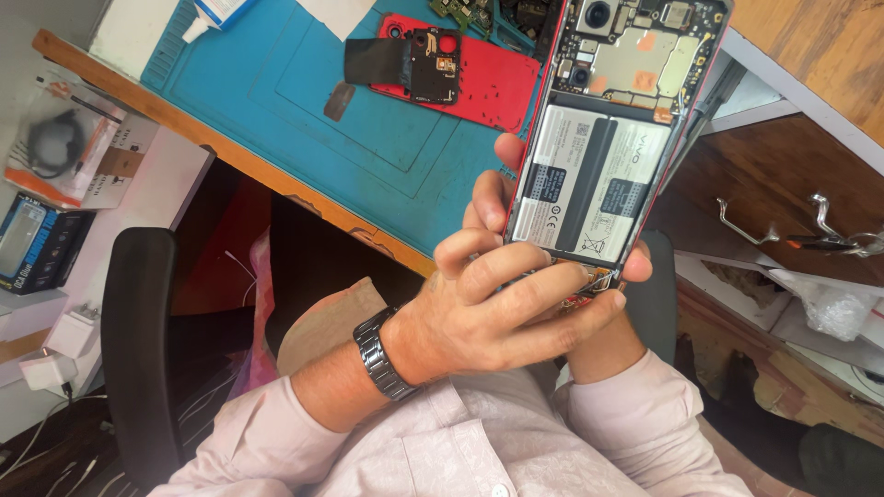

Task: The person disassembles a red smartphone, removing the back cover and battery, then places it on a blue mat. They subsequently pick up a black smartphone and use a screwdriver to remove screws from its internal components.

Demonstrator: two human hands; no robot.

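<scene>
Boxes [55, 193] of small parts sit stacked at the far left beside a black chair back [138, 350], and further right a blue repair mat [304, 110] carries a red phone back cover [479, 87]. Over the lap the left hand [488, 313], a dark metal watch [382, 354] on its wrist, lays its fingers across the lower end of an opened smartphone [599, 147] with battery and circuit board bared. The right hand [603, 313] is mostly hidden behind, thumb pressing the phone's lower right corner.
</scene>
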